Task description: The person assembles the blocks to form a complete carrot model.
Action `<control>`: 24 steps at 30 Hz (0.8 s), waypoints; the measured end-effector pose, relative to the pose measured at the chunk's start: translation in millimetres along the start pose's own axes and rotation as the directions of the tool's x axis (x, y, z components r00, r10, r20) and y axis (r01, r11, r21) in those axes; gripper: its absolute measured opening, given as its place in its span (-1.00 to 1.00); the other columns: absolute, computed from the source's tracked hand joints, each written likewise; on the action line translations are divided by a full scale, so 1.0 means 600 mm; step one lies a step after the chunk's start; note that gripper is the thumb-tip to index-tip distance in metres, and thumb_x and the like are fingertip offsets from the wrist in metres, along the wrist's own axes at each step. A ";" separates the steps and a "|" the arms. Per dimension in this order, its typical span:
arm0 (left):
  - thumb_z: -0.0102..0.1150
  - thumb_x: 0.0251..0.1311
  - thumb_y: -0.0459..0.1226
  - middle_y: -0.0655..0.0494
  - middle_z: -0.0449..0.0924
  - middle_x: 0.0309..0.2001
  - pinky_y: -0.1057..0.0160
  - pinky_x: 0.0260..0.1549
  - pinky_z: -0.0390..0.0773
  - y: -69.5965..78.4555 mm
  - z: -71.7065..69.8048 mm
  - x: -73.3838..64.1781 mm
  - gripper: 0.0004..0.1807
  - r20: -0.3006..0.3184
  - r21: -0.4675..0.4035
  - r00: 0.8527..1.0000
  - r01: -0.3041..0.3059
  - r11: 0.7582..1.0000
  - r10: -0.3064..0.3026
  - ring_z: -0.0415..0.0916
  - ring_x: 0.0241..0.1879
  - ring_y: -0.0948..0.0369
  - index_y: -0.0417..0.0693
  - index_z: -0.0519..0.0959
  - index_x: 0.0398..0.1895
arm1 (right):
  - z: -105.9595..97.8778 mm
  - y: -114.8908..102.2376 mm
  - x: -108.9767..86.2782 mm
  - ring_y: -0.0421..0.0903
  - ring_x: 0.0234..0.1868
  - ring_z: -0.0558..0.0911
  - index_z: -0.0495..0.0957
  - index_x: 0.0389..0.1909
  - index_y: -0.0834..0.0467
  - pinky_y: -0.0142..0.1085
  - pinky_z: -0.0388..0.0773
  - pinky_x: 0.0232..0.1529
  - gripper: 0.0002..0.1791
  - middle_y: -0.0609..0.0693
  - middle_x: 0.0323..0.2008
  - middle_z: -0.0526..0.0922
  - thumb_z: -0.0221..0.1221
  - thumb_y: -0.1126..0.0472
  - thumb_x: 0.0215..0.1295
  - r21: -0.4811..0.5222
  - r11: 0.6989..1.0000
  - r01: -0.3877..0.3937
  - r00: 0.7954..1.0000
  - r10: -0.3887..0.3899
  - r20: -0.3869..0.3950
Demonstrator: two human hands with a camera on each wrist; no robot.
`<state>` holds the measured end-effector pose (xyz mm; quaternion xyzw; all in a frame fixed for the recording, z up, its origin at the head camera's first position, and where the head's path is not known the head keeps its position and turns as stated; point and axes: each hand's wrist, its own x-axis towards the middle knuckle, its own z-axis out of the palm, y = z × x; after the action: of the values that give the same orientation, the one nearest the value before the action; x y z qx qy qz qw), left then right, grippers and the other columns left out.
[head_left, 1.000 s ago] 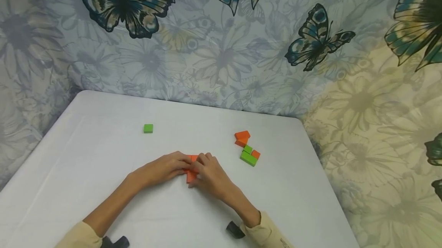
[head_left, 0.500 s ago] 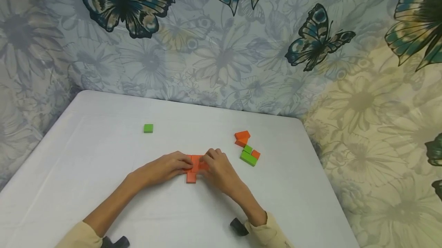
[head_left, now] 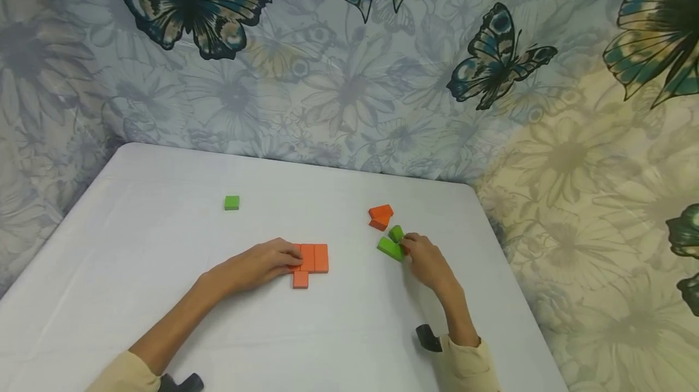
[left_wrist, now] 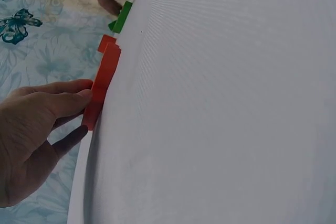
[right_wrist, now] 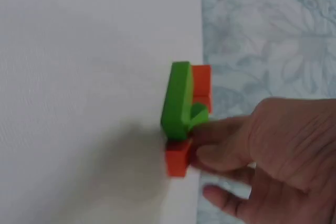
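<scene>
Both hands (head_left: pixel 267 260) (head_left: pixel 430 264) pinch orange blocks (left_wrist: pixel 105 74) (right_wrist: pixel 176 161); the lone green block (head_left: pixel 232 202) is head-view only.

Showing smooth, matt faces on the orange blocks (head_left: pixel 321 258) and the green blocks (head_left: pixel 390 249). Looking like matt cloth on the counter (head_left: pixel 164 210), like soft cloth on the sleeves (head_left: pixel 468 363), like printed paper or fabric on the wall (head_left: pixel 349 107).

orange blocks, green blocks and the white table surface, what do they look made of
The orange blocks and green blocks could be painted wood or plastic: faces flat and evenly coloured, edges crisp, no grain visible, so I can't tell which. The white table surface looks matte, probably cloth or thin sheeting, given its faint creases.
</scene>
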<state>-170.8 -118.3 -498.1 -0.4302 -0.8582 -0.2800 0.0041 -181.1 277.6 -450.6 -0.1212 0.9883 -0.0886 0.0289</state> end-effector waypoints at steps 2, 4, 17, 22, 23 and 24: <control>0.30 0.38 -0.37 0.13 0.67 0.18 0.10 0.24 0.68 0.000 -0.001 -0.001 -0.67 -0.005 0.000 1.000 -0.003 1.000 0.003 0.60 0.22 0.13 -0.06 0.72 0.17 | -0.005 0.014 -0.006 0.29 0.17 0.66 0.66 0.11 0.39 0.16 0.69 0.17 -0.60 0.32 0.16 0.67 0.22 0.59 0.24 0.000 0.999 -0.033 0.999 0.033 0.017; 0.30 0.38 -0.37 0.13 0.67 0.18 0.10 0.24 0.68 0.002 -0.003 -0.001 -0.67 -0.002 -0.005 1.000 0.001 1.000 -0.001 0.60 0.22 0.12 -0.07 0.72 0.17 | -0.009 0.025 -0.012 0.30 0.11 0.66 0.67 0.09 0.38 0.18 0.70 0.12 -0.60 0.32 0.11 0.69 0.25 0.57 0.21 0.008 0.998 -0.064 0.998 0.064 0.013; 0.27 0.40 -0.37 0.12 0.67 0.19 0.08 0.28 0.66 0.003 -0.002 0.002 -0.68 0.022 -0.012 0.999 0.025 1.000 -0.024 0.59 0.24 0.11 -0.08 0.71 0.19 | -0.010 0.049 -0.018 0.05 -0.21 0.64 0.72 -0.15 0.33 0.03 0.71 -0.05 -0.77 0.17 -0.22 0.74 0.45 0.41 0.15 0.004 0.994 -0.106 0.994 0.106 0.026; 0.27 0.40 -0.36 0.10 0.67 0.19 0.08 0.27 0.66 0.005 -0.003 0.003 -0.68 0.020 -0.014 0.999 0.027 1.000 -0.026 0.60 0.24 0.11 -0.08 0.72 0.18 | -0.019 0.037 -0.021 -0.01 -0.29 0.58 0.73 -0.18 0.34 -0.05 0.69 -0.14 -0.76 0.14 -0.27 0.75 0.48 0.37 0.13 -0.003 0.997 -0.083 0.996 0.083 -0.028; 0.27 0.41 -0.36 0.10 0.67 0.19 0.08 0.27 0.66 0.006 -0.003 0.003 -0.68 0.021 -0.013 0.999 0.029 0.999 -0.029 0.60 0.24 0.10 -0.08 0.72 0.18 | -0.021 0.032 -0.021 -0.01 -0.29 0.58 0.73 -0.17 0.34 -0.06 0.69 -0.14 -0.75 0.14 -0.27 0.74 0.49 0.37 0.12 0.003 0.998 -0.069 0.997 0.069 -0.045; 0.27 0.41 -0.36 0.10 0.67 0.19 0.07 0.27 0.66 0.007 -0.004 0.002 -0.68 0.022 -0.014 0.999 0.031 0.999 -0.030 0.60 0.24 0.10 -0.09 0.72 0.18 | -0.024 0.025 -0.022 0.00 -0.27 0.59 0.73 -0.16 0.34 -0.07 0.70 -0.14 -0.73 0.14 -0.27 0.74 0.49 0.36 0.12 0.014 0.999 -0.049 0.997 0.050 -0.060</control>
<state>-169.1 -116.3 -493.9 -0.4201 -0.8627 -0.2815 -0.0124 -173.0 297.2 -438.8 -0.0939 0.9908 -0.0974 0.0018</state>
